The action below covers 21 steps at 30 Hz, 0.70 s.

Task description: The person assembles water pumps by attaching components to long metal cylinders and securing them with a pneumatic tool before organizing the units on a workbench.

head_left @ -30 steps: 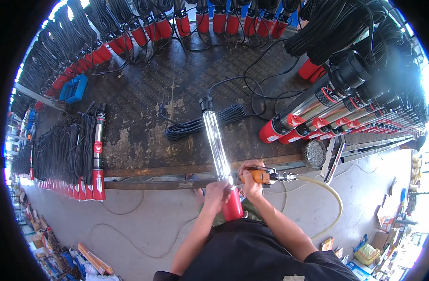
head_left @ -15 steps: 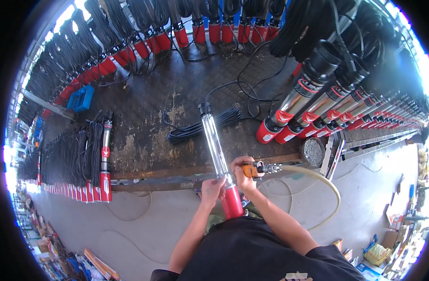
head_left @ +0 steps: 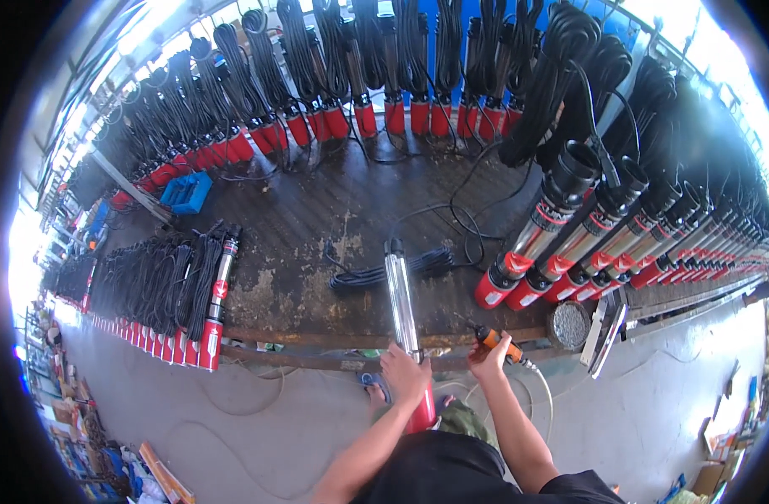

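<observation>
A slim submersible pump (head_left: pixel 399 290), with a shiny metal tube, black top and red lower end, leans over the bench's front edge toward my body. My left hand (head_left: pixel 407 374) is closed around it near where the metal meets the red part. To the right, apart from the pump, my right hand (head_left: pixel 488 359) grips an orange air screwdriver (head_left: pixel 493 339), its thin bit pointing up and left over the bench edge. A pale air hose (head_left: pixel 550 403) runs down from its back end. Beside the pump's upper part lies a bundled black cable (head_left: pixel 357 279).
Pumps with red bases and coiled cables line the back (head_left: pixel 393 118), and thicker ones (head_left: pixel 533 239) stand at the right. More pumps (head_left: pixel 210 332) lie in a row at left. A blue crate (head_left: pixel 186 193) and a round tin of small metal parts (head_left: pixel 568 326) sit on the worn bench (head_left: pixel 284 244).
My right hand has carried the screwdriver away from the pump to the right, and its bit now points up-left. My left hand's grip has shifted across the tube. The view has tilted up.
</observation>
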{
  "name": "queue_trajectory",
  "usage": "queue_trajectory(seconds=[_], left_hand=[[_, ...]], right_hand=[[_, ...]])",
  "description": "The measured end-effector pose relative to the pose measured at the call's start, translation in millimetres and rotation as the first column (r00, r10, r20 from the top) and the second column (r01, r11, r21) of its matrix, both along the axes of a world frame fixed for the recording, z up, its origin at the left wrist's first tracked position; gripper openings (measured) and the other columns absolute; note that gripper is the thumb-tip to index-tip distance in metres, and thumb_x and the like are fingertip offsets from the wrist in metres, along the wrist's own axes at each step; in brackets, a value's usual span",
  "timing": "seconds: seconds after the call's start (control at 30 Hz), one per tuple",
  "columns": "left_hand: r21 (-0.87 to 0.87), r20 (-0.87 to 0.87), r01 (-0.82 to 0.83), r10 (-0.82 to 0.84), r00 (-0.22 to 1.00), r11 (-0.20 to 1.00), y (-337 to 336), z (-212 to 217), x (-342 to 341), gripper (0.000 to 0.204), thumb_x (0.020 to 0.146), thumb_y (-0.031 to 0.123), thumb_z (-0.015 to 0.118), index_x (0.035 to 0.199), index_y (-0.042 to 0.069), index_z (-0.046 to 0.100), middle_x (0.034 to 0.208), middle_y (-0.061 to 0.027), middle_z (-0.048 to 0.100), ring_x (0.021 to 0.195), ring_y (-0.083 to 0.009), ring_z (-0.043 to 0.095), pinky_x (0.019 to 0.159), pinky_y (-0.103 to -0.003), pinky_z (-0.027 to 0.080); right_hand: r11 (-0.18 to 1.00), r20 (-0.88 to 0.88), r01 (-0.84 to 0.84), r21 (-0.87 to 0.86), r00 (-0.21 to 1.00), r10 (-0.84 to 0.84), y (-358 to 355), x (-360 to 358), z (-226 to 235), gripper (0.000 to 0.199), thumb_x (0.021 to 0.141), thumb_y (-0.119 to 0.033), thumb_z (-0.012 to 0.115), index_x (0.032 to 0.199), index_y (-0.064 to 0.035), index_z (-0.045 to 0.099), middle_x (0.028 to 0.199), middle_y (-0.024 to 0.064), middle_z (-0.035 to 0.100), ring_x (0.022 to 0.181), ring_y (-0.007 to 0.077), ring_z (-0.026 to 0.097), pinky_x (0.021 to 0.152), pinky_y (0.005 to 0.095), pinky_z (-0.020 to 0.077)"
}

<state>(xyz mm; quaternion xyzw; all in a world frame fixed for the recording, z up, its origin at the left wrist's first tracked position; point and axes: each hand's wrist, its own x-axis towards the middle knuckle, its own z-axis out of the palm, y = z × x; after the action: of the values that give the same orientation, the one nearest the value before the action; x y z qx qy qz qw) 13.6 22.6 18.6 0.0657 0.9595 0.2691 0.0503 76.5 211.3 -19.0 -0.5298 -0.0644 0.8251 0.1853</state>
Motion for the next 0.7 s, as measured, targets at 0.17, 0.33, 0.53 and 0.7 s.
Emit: queue_trajectory(seconds=[0.17,0.33,0.53,0.7], left_hand=[[-0.211,0.098,-0.169,0.192,0.976,0.963,10.2,15.2,-9.3,0.079,0.064,0.036,0.09,0.118,0.0,0.045,0.113,-0.0254,0.056,0.108,-0.0397,0.057,0.093,-0.047,0.048],[-0.079,0.222,-0.101,0.116,0.968,0.992,-21.1,0.6,-36.0,0.082,0.06,0.038,0.092,0.114,0.0,0.045,0.113,-0.0237,0.059,0.103,-0.0392,0.064,0.089,-0.045,0.054],[-0.008,0.313,-0.081,0.08,0.946,0.997,-95.2,8.6,-95.3,0.08,0.061,0.032,0.091,0.117,-0.001,0.045,0.12,-0.0264,0.058,0.113,-0.0433,0.06,0.096,-0.049,0.051],[-0.088,0.211,-0.021,0.039,0.977,0.996,-175.2,27.7,-193.6,0.078,0.06,0.032,0.09,0.118,0.001,0.049,0.118,-0.0218,0.059,0.111,-0.04,0.061,0.093,-0.048,0.053]], right_hand=[[0.975,-0.093,0.006,-0.222,0.995,-0.028,36.4,-21.7,-30.8,0.073,0.086,-0.07,0.051,0.09,0.0022,0.063,0.072,0.007,0.062,0.058,0.0175,0.056,0.053,0.0274,0.0467],[0.18,0.504,-0.569,0.802,0.807,0.309,-16.2,-88.5,-11.6,0.03,0.088,-0.034,0.069,0.093,-0.0055,0.073,0.074,0.0043,0.07,0.06,0.0218,0.063,0.059,0.0354,0.0531],[-0.893,0.752,-0.449,0.037,0.601,-0.271,-31.8,-205.8,48.8,0.086,0.058,-0.008,0.079,0.138,0.0008,0.047,0.137,0.0148,0.048,0.128,0.0309,0.046,0.108,0.044,0.0362],[-0.942,0.82,-0.234,-0.239,0.471,-0.325,10.0,-272.3,20.9,0.082,0.05,-0.017,0.084,0.126,-0.0051,0.057,0.121,0.0116,0.059,0.116,0.0279,0.055,0.102,0.04,0.0406]])
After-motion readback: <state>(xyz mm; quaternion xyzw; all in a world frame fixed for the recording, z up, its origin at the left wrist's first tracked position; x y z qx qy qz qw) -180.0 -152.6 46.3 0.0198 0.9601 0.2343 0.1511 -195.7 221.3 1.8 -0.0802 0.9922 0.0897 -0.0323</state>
